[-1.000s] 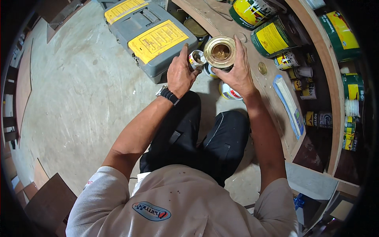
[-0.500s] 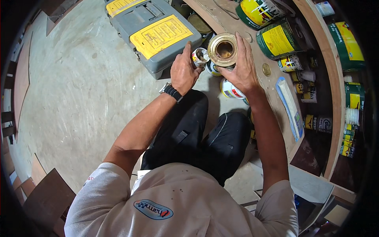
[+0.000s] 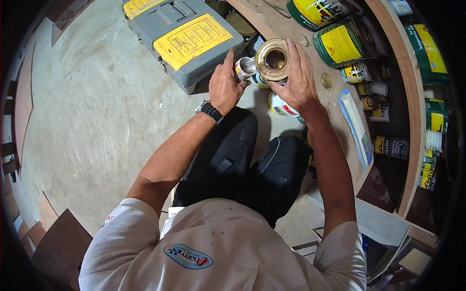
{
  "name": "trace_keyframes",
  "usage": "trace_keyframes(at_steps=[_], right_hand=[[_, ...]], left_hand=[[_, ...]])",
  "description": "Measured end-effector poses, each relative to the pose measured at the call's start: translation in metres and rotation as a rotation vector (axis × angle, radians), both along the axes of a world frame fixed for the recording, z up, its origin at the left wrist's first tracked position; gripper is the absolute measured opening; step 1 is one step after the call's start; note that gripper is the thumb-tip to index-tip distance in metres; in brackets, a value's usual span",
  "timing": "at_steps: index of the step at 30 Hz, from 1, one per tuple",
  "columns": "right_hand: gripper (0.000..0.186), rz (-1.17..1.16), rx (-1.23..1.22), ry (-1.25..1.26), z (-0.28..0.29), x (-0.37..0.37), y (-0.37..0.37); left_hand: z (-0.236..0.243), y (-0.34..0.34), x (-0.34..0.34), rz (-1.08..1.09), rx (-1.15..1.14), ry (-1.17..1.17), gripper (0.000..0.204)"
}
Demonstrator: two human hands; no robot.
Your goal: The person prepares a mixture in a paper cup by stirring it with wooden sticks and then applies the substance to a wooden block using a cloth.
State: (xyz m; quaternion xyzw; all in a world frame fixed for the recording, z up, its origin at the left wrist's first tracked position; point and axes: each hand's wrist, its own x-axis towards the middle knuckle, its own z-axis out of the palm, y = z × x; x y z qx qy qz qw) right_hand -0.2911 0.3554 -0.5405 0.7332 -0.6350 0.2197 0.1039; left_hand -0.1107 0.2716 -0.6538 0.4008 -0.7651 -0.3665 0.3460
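My left hand (image 3: 224, 88) is closed around a small open cup-sized can (image 3: 241, 71) with a white, red and yellow outside; something shiny shows in its mouth. Right beside it, my right hand (image 3: 301, 83) grips an open round metal can (image 3: 264, 71) with a gold-coloured rim. Dark liquid shows through its round opening. The metal can's rim is against or very close to the small can's mouth; the exact contact is hard to tell. Below them on the floor stands a white paint can (image 3: 280, 104) with a red and yellow label.
A grey and yellow toolbox (image 3: 194, 43) lies just beyond my left hand. To the right, a wooden board (image 3: 310, 56) bears a round gold lid (image 3: 326, 81) and a blue-and-white packet (image 3: 356, 126). Green and yellow paint cans (image 3: 339, 42) line the shelf (image 3: 415, 160).
The inside of the small can looked whitish and brown before; now it looks shiny and silvery, with a glint beside the metal can's rim. Both hands keep their grip, and the view has shifted slightly.
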Motion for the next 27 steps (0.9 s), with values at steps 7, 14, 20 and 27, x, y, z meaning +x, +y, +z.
trace_keyframes(at_steps=[7, 14, 20, 27], right_hand=[[0.109, -0.004, 0.004, -0.011, 0.003, -0.001, 0.003], [0.111, -0.044, 0.031, -0.150, 0.005, 0.000, 0.006], [0.115, -0.117, 0.037, -0.332, 0.006, 0.006, 0.011], [0.118, -0.059, -0.056, -0.499, 0.005, 0.003, 0.015]], left_hand=[[-0.007, 0.001, 0.001, -0.012, -0.009, 0.018, 0.104], [-0.002, 0.002, 0.001, -0.007, -0.001, 0.031, 0.104], [0.003, 0.000, 0.004, -0.030, -0.026, 0.094, 0.103], [0.000, -0.005, 0.008, -0.053, -0.201, 0.288, 0.101]])
